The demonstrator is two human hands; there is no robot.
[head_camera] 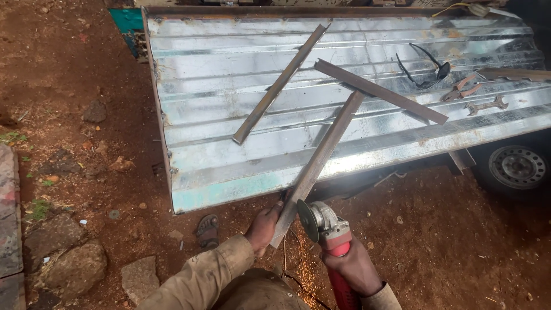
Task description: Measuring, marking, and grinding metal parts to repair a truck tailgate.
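Left hand (265, 225): clenched on near end of a long steel bar (321, 161), far end resting on corrugated metal sheet (229, 86). Right hand (354, 265): grasping red angle grinder (328, 228), disc at bar. Far right: safety glasses (427, 69), wrench (487, 105).

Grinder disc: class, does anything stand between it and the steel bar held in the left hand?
Nothing visible does. The grinder disc sits right beside the lower end of the steel bar, which the left hand holds. The right hand holds the red angle grinder; only open air shows in the gap.
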